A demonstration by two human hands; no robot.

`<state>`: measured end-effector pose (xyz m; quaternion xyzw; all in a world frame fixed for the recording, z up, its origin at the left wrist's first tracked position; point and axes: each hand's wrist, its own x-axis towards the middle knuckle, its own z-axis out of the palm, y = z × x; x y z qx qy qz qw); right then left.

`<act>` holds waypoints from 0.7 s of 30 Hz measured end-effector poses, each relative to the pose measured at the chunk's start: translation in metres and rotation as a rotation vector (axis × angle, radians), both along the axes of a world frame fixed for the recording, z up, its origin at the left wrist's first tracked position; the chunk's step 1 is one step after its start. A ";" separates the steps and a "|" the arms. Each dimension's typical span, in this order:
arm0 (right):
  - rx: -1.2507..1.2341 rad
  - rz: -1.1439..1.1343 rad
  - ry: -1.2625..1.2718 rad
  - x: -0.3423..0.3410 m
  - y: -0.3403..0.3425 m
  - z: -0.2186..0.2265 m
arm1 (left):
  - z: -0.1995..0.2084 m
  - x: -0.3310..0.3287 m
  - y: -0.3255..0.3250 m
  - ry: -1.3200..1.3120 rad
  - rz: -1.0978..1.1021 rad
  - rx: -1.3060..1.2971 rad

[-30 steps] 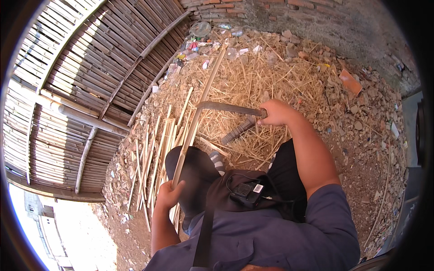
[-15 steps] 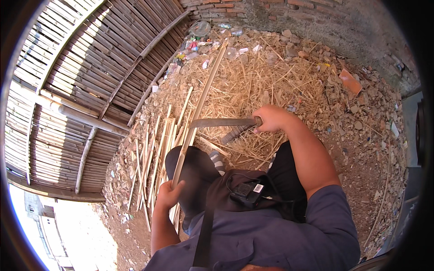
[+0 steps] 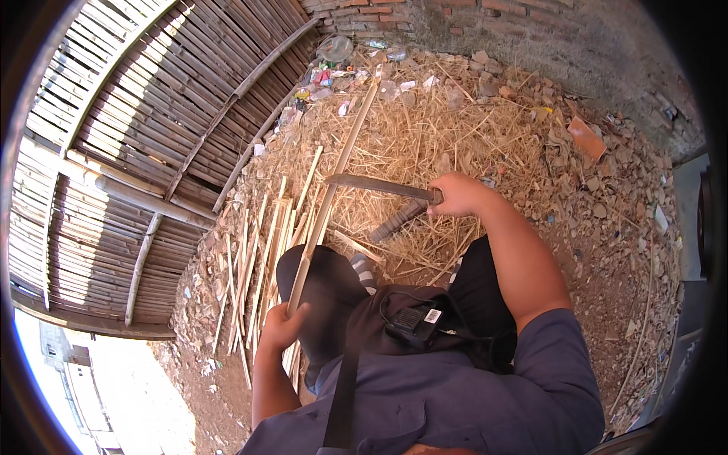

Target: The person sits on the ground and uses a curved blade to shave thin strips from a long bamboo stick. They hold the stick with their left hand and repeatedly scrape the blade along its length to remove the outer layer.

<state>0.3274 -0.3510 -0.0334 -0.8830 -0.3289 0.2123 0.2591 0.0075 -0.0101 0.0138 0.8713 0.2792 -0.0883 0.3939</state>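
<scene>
A long split bamboo strip (image 3: pixel 345 155) slants away from me, up and to the right, past my left knee. My left hand (image 3: pixel 282 324) is closed round its near end. In my right hand (image 3: pixel 455 195) is the handle of a machete (image 3: pixel 383 186), gripped with the fingers wrapped round it. The dark blade points left, and its tip end lies against the strip about midway along. A ridged dark rod (image 3: pixel 398 220) rests on the shavings below the blade; I cannot tell what it is.
Several pale bamboo strips (image 3: pixel 254 269) lie in a bundle left of my leg. Bamboo shavings (image 3: pixel 455 129) cover the ground ahead. A bamboo slat wall (image 3: pixel 167 114) stands at left, a brick wall (image 3: pixel 516 23) at the back. Plastic litter (image 3: pixel 334 76) and a broken tile (image 3: pixel 587 139) lie about.
The machete blade has moved up along the strip, and its tip now sits higher, with the blade sloping down to my right hand. My left hand stays in place.
</scene>
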 end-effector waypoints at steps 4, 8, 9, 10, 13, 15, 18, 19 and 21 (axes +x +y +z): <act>-0.070 0.080 0.059 -0.011 0.011 0.019 | -0.003 -0.003 0.001 0.001 0.031 -0.017; -0.023 -0.039 -0.007 -0.003 -0.004 0.015 | -0.001 -0.002 0.000 0.025 0.028 0.005; -0.006 -0.079 -0.052 0.002 -0.011 0.010 | -0.001 -0.002 0.000 0.026 0.017 0.021; -0.002 -0.131 -0.042 0.006 -0.016 0.007 | -0.001 -0.001 0.001 0.026 0.006 0.037; 0.001 -0.241 -0.009 0.014 -0.023 0.007 | -0.001 0.000 0.001 0.026 -0.005 0.043; -0.007 -0.252 0.019 0.015 -0.023 0.011 | 0.000 0.000 -0.001 0.020 0.000 0.037; 0.015 -0.217 0.040 0.015 -0.017 0.004 | 0.000 -0.001 -0.002 0.000 0.014 0.017; 0.019 -0.192 0.026 0.015 -0.016 0.002 | -0.002 -0.001 -0.001 -0.007 0.023 0.004; 0.031 -0.138 0.000 0.011 -0.009 0.001 | -0.002 -0.002 0.000 -0.007 0.033 0.004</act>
